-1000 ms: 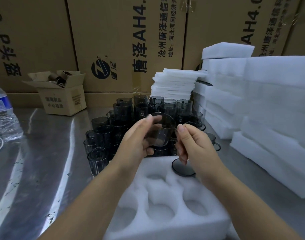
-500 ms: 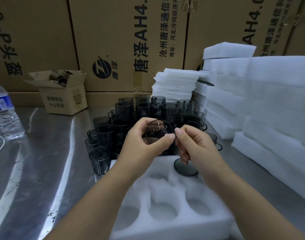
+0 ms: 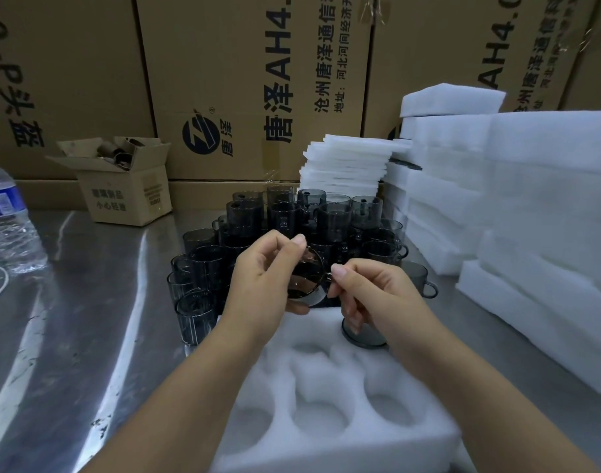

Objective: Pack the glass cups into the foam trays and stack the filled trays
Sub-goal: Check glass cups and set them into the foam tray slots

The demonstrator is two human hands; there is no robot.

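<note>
- Item: smoked-glass cup (image 3: 305,279), carried above the far edge of the foam tray (image 3: 326,448), at 12 o'clock from the tray's middle. It lies tilted on its side with one round end toward the camera.
- Left hand (image 3: 265,278): fingers and thumb wrapped round the cup's body from 9 o'clock, gripping it.
- Right hand (image 3: 374,295): thumb and forefinger pinch the cup's edge at 3 o'clock, seemingly at its handle. The remaining fingers are curled.
- Change: a second ago the cup sat higher in the left hand, more upright, with the right hand just short of it. Now it is turned over sideways, lower, and the right hand has joined the grip.
- Reading: the cup is likely being oriented for a pocket. Insertion has not begun.
- Seated cup (image 3: 363,336): already in the tray's far pocket at 2 o'clock, under the right hand.
- Other pockets in view: empty, so the tray is at an early stage.
- Loose cups (image 3: 333,216): clustered on the steel table (image 3: 87,302) at 12 o'clock, beyond the tray.
- Stacked foam trays (image 3: 548,199): at 3 o'clock.
- Foam sheets (image 3: 343,165): at 1 o'clock.
- Water bottle (image 3: 5,216): at 9 o'clock.
</note>
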